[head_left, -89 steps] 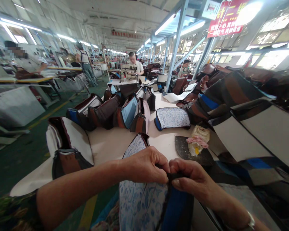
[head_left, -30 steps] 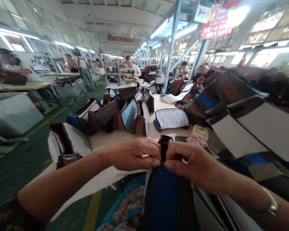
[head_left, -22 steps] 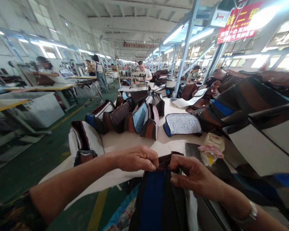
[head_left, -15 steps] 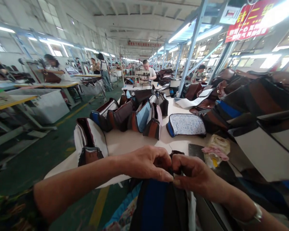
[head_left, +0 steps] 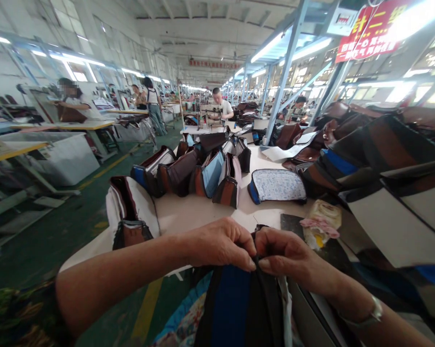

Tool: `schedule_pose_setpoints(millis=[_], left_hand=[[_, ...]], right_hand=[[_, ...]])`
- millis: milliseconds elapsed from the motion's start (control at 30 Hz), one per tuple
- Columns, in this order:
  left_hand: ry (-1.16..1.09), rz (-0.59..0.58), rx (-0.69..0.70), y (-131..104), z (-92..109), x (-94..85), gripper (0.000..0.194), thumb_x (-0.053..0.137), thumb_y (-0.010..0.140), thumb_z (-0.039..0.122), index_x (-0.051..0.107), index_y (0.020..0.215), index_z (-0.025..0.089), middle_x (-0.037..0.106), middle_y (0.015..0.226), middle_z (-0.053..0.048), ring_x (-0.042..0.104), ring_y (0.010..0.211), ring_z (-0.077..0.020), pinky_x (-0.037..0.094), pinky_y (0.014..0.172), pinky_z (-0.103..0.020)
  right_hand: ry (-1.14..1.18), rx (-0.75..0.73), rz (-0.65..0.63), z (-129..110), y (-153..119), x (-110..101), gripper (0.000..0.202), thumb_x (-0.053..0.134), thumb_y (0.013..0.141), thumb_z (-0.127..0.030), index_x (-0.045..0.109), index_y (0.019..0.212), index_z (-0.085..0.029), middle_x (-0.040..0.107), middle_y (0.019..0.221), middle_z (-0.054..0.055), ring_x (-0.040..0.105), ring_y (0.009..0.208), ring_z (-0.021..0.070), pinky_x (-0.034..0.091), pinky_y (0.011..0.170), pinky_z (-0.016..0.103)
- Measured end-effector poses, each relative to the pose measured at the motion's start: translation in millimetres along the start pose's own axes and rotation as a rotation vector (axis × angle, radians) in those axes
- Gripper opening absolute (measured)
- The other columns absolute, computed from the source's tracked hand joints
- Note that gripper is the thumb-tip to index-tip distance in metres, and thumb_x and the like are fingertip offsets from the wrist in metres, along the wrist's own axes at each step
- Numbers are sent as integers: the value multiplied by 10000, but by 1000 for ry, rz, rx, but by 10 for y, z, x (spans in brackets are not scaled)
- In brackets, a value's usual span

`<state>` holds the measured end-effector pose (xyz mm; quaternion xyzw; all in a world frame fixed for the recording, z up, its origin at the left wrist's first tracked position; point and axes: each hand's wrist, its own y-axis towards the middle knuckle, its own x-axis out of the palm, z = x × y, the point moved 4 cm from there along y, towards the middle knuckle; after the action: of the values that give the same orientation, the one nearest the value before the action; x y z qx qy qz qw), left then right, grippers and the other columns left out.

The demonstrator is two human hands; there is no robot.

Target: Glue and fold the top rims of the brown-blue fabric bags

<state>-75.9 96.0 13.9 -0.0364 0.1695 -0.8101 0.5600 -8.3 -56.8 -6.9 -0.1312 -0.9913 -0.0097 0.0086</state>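
Note:
A dark bag piece [head_left: 232,303] with a wide blue stripe lies in front of me at the table's near edge. My left hand [head_left: 223,246] pinches its upper edge between thumb and fingers. Right beside it, my right hand [head_left: 292,253] grips the same dark edge, the thumbs close together. Whatever lies deep between the fingertips is hidden. Left of my hands stands a white bag piece [head_left: 132,209] with a dark lining and a brown end. Beyond them lies a pouch piece [head_left: 278,185] with patterned pale fabric and blue trim.
Several upright bag pieces [head_left: 177,171] stand along the far side of the white table [head_left: 181,212]. A plastic bag with a pink cloth [head_left: 319,226] lies at the right, before a large heap of bag pieces [head_left: 376,149]. A co-worker [head_left: 220,106] sits at a machine ahead.
My fingers have closed in tighter on the dark edge, and the two hands have drawn nearer each other. The whole view has shifted slightly.

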Motion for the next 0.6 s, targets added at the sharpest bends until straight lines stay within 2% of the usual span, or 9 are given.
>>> schedule_pose_setpoints(millis=[133,367,467,600], left_hand=[[-2,-11,29,44,-23,-10,220,757,666,301,633,751,140,466,596,68,322,537,-89,206,508,-267],[36,11,37,40,16,4,162,694,710,289,626,739,145,467,599,66,349,549,-90,242,522,-240],[39,22,9,30,22,9,155,679,707,285,628,745,144,466,600,65,339,549,-92,228,516,-241],[28,14,1,24,8,14,162,664,721,299,621,751,146,441,594,68,311,541,-95,201,507,-258]], right_hand=[[-100,7,22,54,-8,-58,225,649,925,-383,596,924,-163,468,813,-11,347,703,121,274,616,274],[-276,-35,51,-15,-34,-71,337,485,1012,-468,563,878,-169,443,794,-6,375,746,138,303,665,286],[-212,-21,46,-48,-45,-33,329,583,950,-491,560,900,-167,452,792,-12,380,728,131,302,628,270],[-101,-11,44,-36,-29,-10,281,715,853,-386,550,879,-159,463,782,-23,385,706,114,305,602,245]])
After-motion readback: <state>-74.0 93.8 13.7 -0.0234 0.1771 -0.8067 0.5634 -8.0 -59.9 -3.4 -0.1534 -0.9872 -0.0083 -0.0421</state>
